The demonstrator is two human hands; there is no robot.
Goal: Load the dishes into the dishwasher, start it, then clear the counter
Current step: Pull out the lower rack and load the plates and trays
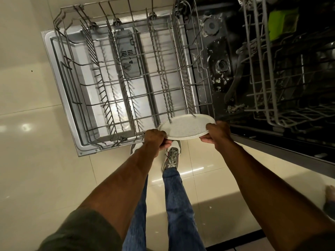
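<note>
A white speckled plate (184, 126) is held level at the near edge of the dishwasher's lower rack (126, 73), which is pulled out over the open door (59, 84). My left hand (156, 139) grips the plate's left rim. My right hand (216, 132) grips its right rim. The far edge of the plate sits under the tips of the rack's nearest tines. The lower rack holds no dishes.
The dark dishwasher tub (221, 66) is at the right, with food scraps on its floor. The upper rack (282, 57) juts out at the far right with a green item (281, 22) in it. My legs and shoe (172, 154) stand on cream floor tiles.
</note>
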